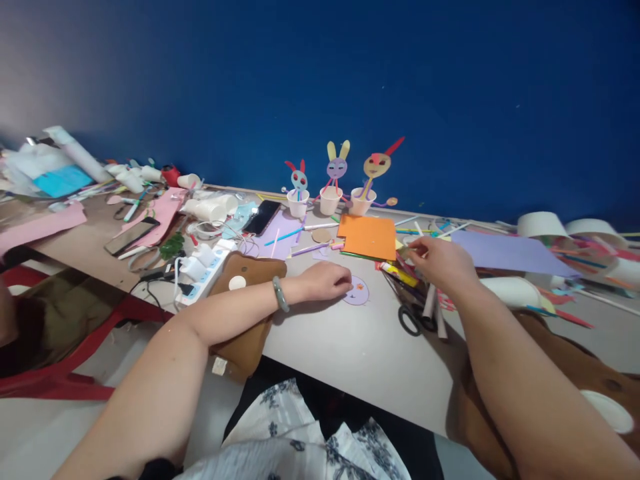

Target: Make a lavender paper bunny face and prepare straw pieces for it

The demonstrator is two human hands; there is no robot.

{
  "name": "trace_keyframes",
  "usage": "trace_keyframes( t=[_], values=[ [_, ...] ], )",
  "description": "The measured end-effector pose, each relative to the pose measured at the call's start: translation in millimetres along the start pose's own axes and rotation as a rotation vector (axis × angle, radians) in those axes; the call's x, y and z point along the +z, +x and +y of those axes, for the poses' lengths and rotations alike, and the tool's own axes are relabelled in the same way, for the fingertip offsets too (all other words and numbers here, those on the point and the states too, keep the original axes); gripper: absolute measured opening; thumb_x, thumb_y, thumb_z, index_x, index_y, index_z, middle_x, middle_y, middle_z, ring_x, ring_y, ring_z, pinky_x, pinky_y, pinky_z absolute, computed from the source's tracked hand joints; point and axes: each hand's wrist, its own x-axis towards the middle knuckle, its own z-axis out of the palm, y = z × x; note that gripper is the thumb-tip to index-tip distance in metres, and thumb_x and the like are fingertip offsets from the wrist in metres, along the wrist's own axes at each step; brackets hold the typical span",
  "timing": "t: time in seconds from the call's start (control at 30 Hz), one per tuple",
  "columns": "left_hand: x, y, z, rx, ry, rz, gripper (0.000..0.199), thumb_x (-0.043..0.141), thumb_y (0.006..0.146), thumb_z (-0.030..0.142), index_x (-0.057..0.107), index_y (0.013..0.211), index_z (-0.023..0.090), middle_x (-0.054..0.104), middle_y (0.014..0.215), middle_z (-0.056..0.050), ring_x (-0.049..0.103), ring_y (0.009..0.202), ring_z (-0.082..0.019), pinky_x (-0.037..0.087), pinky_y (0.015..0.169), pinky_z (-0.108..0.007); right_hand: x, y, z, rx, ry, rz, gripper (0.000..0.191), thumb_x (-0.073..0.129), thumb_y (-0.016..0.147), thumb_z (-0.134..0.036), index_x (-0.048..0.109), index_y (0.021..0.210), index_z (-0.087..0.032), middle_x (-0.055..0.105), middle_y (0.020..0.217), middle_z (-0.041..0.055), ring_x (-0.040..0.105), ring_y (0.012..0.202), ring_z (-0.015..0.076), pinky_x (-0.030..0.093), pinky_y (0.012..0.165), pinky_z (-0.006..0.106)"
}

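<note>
My left hand (pixel 327 281) rests on the table with its fingers curled at the left edge of a round purple paper face (pixel 357 291), which has an orange mark on it. Whether the fingers pinch the paper is hard to see. To the right, my right hand (pixel 443 261) is over the craft supplies beside an orange paper stack (pixel 367 237), thumb and fingertips close together; anything between them is too small to tell. Just below it lie a yellow glue tube or marker (pixel 400 274) and black-handled scissors (pixel 410 321).
Three paper-faced figures stand in white cups (pixel 330 200) by the blue wall. A power strip (pixel 206 273), phone (pixel 263 218) and brown cushion (pixel 255 333) are left. Purple paper (pixel 510 252) and cups lie right. A person's arm shows at far left.
</note>
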Motion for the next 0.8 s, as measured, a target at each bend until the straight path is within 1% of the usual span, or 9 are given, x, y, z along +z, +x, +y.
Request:
trace_keyframes(
  t=[0.1, 0.2, 0.3, 0.4, 0.47, 0.53, 0.67, 0.73, 0.8],
  values=[
    [-20.8, 12, 1, -0.147, 0.128, 0.027, 0.018, 0.055, 0.091, 0.026, 0.071, 0.098, 0.019, 0.075, 0.101, -0.006, 0.068, 0.091, -0.021, 0.051, 0.081, -0.031, -12, 3, 14, 0.026, 0.013, 0.036, 0.035, 0.052, 0.09, -0.028, 0.073, 0.115, -0.016, 0.077, 0.105, 0.0153, 0.068, 0.094, 0.0303, 0.044, 0.072, 0.036],
    [-37.4, 20, -7, -0.222, 0.206, 0.07, 0.02, 0.06, 0.084, 0.022, 0.068, 0.1, 0.015, 0.072, 0.107, -0.014, 0.066, 0.097, -0.027, 0.05, 0.085, -0.037, -15, 7, 27, 0.043, 0.015, 0.059, 0.035, 0.053, 0.09, -0.026, 0.074, 0.116, -0.016, 0.077, 0.106, 0.0155, 0.068, 0.095, 0.0304, 0.045, 0.074, 0.036],
    [-40.0, 22, -19, -0.262, 0.234, 0.1, 0.025, 0.059, 0.082, 0.019, 0.066, 0.105, 0.016, 0.07, 0.108, -0.013, 0.066, 0.093, -0.026, 0.05, 0.084, -0.038, -7, 10, 29, 0.011, 0.024, 0.049, 0.034, 0.056, 0.089, -0.027, 0.076, 0.113, -0.014, 0.077, 0.102, 0.0162, 0.068, 0.092, 0.03, 0.045, 0.073, 0.036],
    [-32.6, 23, -29, -0.274, 0.25, 0.15, 0.025, 0.056, 0.084, 0.017, 0.064, 0.107, 0.015, 0.068, 0.11, -0.015, 0.064, 0.1, -0.027, 0.05, 0.089, -0.041, 9, 10, 20, -0.083, 0.028, 0.059, 0.032, 0.057, 0.089, -0.027, 0.078, 0.111, -0.015, 0.076, 0.11, 0.0168, 0.066, 0.1, 0.0312, 0.044, 0.08, 0.038],
    [-27.4, 25, -32, -0.262, 0.25, 0.168, 0.023, 0.053, 0.085, 0.016, 0.065, 0.104, 0.015, 0.067, 0.11, -0.016, 0.062, 0.107, -0.029, 0.049, 0.094, -0.043, 21, 8, 11, -0.165, 0.028, 0.08, 0.031, 0.055, 0.092, -0.029, 0.078, 0.111, -0.02, 0.073, 0.123, 0.0142, 0.06, 0.116, 0.0328, 0.041, 0.093, 0.042],
    [-24.3, 28, -34, -0.227, 0.238, 0.162, 0.021, 0.054, 0.085, 0.016, 0.066, 0.102, 0.016, 0.066, 0.114, -0.015, 0.06, 0.112, -0.03, 0.047, 0.098, -0.044, 33, 7, 3, -0.205, 0.029, 0.095, 0.035, 0.05, 0.095, -0.03, 0.076, 0.117, -0.022, 0.07, 0.131, 0.0127, 0.054, 0.124, 0.0338, 0.036, 0.101, 0.047],
    [-23.3, 30, -38, -0.145, 0.204, 0.114, 0.026, 0.053, 0.089, 0.019, 0.067, 0.111, 0.019, 0.063, 0.123, -0.013, 0.057, 0.121, -0.029, 0.044, 0.105, -0.046, 51, 9, -2, -0.211, 0.023, 0.094, 0.049, 0.042, 0.096, -0.033, 0.061, 0.141, -0.023, 0.065, 0.137, 0.0158, 0.053, 0.125, 0.0354, 0.032, 0.105, 0.055],
    [-22.9, 29, -41, -0.083, 0.199, 0.08, 0.029, 0.05, 0.092, 0.019, 0.066, 0.116, 0.021, 0.061, 0.127, -0.013, 0.055, 0.124, -0.029, 0.043, 0.107, -0.046, 58, 13, -1, -0.205, 0.036, 0.113, 0.051, 0.039, 0.096, -0.033, 0.058, 0.143, -0.023, 0.064, 0.138, 0.0167, 0.053, 0.125, 0.0352, 0.029, 0.108, 0.058],
    [-21.4, 28, -44, -0.01, 0.203, 0.06, 0.03, 0.046, 0.094, 0.02, 0.067, 0.116, 0.022, 0.058, 0.136, -0.013, 0.053, 0.128, -0.029, 0.04, 0.109, -0.048, 63, 18, 3, -0.199, 0.094, 0.139, 0.048, 0.038, 0.096, -0.032, 0.063, 0.135, -0.024, 0.066, 0.136, 0.0149, 0.053, 0.125, 0.0345, 0.024, 0.111, 0.061]
  ],
)
